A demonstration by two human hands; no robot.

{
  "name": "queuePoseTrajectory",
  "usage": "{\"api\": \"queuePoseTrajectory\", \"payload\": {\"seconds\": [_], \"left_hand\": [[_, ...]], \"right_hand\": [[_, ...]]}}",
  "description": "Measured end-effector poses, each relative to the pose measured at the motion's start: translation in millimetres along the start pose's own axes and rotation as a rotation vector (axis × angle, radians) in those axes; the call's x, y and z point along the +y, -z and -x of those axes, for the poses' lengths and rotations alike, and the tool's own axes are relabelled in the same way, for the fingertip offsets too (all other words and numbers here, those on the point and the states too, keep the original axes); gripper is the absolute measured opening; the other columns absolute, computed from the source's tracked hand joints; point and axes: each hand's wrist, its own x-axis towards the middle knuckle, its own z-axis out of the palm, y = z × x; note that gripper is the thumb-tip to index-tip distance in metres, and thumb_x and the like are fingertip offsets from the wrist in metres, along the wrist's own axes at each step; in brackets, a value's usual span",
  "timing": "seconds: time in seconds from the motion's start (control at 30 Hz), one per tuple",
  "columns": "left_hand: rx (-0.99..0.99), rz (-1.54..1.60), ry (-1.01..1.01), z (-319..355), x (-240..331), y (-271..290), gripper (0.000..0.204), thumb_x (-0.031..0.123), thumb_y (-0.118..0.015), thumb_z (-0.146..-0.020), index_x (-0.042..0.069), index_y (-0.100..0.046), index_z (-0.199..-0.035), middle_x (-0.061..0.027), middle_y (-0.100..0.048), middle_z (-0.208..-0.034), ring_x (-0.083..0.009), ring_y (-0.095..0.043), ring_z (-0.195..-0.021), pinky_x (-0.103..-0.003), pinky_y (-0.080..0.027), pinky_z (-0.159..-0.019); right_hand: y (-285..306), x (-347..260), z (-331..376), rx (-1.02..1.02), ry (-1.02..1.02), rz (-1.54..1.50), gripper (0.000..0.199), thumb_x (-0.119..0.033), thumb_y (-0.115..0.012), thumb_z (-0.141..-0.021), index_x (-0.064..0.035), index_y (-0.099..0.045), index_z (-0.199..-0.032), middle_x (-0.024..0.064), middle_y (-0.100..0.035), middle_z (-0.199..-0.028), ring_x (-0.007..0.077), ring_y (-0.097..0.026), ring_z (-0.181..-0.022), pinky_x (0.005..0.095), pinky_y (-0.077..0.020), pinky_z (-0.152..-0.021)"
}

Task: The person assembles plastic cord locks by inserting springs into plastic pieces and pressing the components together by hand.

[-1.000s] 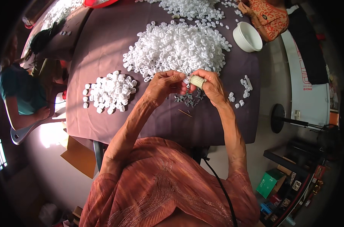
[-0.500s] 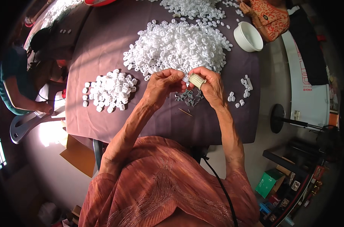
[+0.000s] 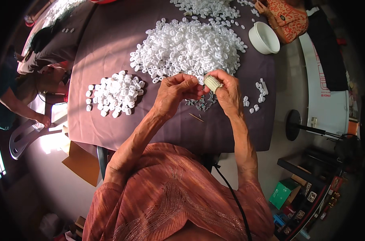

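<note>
Over the table's middle, my two hands meet at the fingertips. My left hand is closed in a pinch on a small white plastic piece, partly hidden by the fingers. Against that same piece, my right hand is closed, its thumb wrapped in a cream ribbed cover; what its fingers hold is hidden. Just below the fingertips lies a heap of small grey metal pieces. A thin wooden stick rests nearer to me. Beyond my hands spreads a large pile of white oval pieces.
Left of my arms sits a smaller pile of thicker white pieces. Several white pieces lie to the right. A white tub stands at the far right, near another person's arm. Another person bends at the left.
My right hand has shifted slightly right and its covered thumb has turned a little. The left hand stays almost in place. The person at the left has moved lower and further left.
</note>
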Motion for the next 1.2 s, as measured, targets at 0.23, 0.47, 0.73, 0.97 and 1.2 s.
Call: {"api": "queuePoseTrajectory", "payload": {"seconds": [0.23,0.47,0.73,0.97,1.2], "left_hand": [[0.034,-0.048,-0.046,2,0,-3,0.019,0.018,-0.058,-0.082,-0.001,-0.056,-0.081,-0.0098,-0.061,-0.073,-0.0166,-0.061,-0.066,-0.027,-0.051,-0.062],[0.062,0.033,-0.119,0,-8,-9,0.017,0.015,-0.054,-0.083,-0.002,-0.053,-0.082,-0.0119,-0.061,-0.075,-0.0181,-0.062,-0.067,-0.029,-0.052,-0.063],[0.043,0.104,-0.091,-1,-9,-7,0.015,0.013,-0.052,-0.085,-0.002,-0.052,-0.083,-0.0157,-0.061,-0.08,-0.0202,-0.061,-0.068,-0.031,-0.051,-0.065],[0.042,0.131,-0.046,0,-6,-7,0.015,0.014,-0.052,-0.085,-0.001,-0.051,-0.083,-0.0156,-0.061,-0.08,-0.0207,-0.061,-0.07,-0.031,-0.051,-0.064],[0.048,0.12,-0.052,2,-6,-7,0.014,0.013,-0.052,-0.085,-0.001,-0.052,-0.083,-0.014,-0.061,-0.078,-0.0191,-0.061,-0.067,-0.031,-0.051,-0.063]], "right_hand": [[0,6,0,-0.033,0.005,0.121,0.016,-0.009,-0.048,-0.075,0.0007,-0.058,-0.083,0.0009,-0.056,-0.062,0.0048,-0.048,-0.057,0.0201,-0.0366,-0.053],[-6,6,4,0.067,0.033,0.118,0.014,-0.009,-0.05,-0.075,-0.0007,-0.058,-0.083,-0.002,-0.052,-0.062,0.0035,-0.04,-0.054,0.0206,-0.0327,-0.048],[-5,6,1,0.044,-0.088,-0.097,0.015,-0.001,-0.046,-0.078,0.0024,-0.058,-0.085,0.0045,-0.059,-0.069,0.0083,-0.054,-0.064,0.0211,-0.0421,-0.061],[-5,2,2,0.023,-0.102,-0.119,0.016,-0.001,-0.046,-0.078,0.0032,-0.058,-0.087,0.0059,-0.059,-0.072,0.01,-0.057,-0.067,0.0218,-0.0435,-0.065],[-6,-1,4,-0.003,-0.073,-0.167,0.015,-0.002,-0.048,-0.078,0.0039,-0.058,-0.088,0.0058,-0.059,-0.073,0.0099,-0.057,-0.067,0.0217,-0.0436,-0.065]]}}
